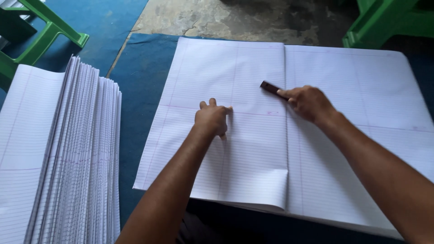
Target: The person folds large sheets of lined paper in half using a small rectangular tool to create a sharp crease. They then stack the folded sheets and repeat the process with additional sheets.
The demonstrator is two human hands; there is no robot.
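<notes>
A large stack of white ruled paper sheets (361, 95) lies on a blue mat, with the top sheet folded over on the left half so its edge runs down the middle. My left hand (211, 118) presses flat on the folded part, fingers curled. My right hand (308, 103) grips a small dark flat stick (270, 87) and holds it against the fold line near the sheet's centre.
A fanned pile of folded ruled sheets (68, 153) sits at the left. Green plastic stool legs (43, 31) stand at the top left and another green stool (389, 22) at the top right. Bare concrete floor (235, 18) shows beyond the blue mat (140, 77).
</notes>
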